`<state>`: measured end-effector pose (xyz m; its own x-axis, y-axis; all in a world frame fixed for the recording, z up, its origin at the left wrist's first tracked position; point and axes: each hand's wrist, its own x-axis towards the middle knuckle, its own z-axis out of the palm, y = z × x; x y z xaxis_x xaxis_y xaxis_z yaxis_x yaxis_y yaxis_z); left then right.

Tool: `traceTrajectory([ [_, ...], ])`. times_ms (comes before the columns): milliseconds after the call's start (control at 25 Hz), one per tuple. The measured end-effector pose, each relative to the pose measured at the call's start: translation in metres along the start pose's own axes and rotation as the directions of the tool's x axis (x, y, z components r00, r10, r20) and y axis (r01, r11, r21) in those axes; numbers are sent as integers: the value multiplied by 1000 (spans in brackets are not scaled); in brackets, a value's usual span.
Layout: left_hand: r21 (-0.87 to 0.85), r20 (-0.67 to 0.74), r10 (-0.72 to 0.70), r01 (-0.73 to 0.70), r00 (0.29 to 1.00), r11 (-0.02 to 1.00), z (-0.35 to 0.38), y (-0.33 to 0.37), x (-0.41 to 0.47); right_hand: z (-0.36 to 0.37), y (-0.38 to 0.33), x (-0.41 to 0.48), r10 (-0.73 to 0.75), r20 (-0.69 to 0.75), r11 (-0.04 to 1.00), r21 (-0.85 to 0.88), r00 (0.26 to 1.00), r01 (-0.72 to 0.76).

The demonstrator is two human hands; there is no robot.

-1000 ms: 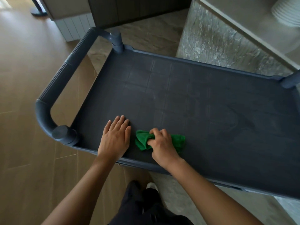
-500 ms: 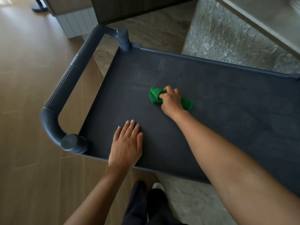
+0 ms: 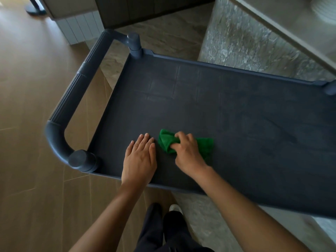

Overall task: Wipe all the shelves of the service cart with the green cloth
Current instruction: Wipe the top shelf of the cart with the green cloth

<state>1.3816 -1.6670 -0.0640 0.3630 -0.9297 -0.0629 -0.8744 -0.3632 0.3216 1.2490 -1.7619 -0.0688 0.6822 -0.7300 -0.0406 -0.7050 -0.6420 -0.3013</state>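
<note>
Handle: ribbed dark-blue bar [image 3: 72, 99] runs along the left end of the service cart [image 3: 227, 67], over the wooden floor [image 3: 32, 88], and drops into the near-left corner post [image 3: 82, 160].
Left hand: here it is [image 3: 140, 159], palm down on the top shelf [image 3: 245, 115], right by the near edge and toward the near-left corner. Fingers are straight and pressed together, holding nothing.
Green cloth: bunched on the top shelf [image 3: 166, 142], just right of the left fingertips, close to the near edge. One end pokes out left of the knuckles, the other to the right.
Right hand: on top of the cloth [image 3: 187, 153], fingers curled into the bunch with the thumb tucked against it, gripping it against the shelf.
Shelf surface: dark and matte, with faint smears across the middle.
Stone counter: grey face [image 3: 245, 39] just beyond the far edge.
</note>
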Motion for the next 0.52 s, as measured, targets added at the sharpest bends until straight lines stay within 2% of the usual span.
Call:
traceTrajectory([
  [240,-19,-11,-5,4,1000,1000,-1,2,1,2,-19,-70,-109,54,990,95,993,104],
  [520,-10,13,-3,3,1000,1000,-2,2,0,-2,2,-4,26,25,997,76,999,-28],
])
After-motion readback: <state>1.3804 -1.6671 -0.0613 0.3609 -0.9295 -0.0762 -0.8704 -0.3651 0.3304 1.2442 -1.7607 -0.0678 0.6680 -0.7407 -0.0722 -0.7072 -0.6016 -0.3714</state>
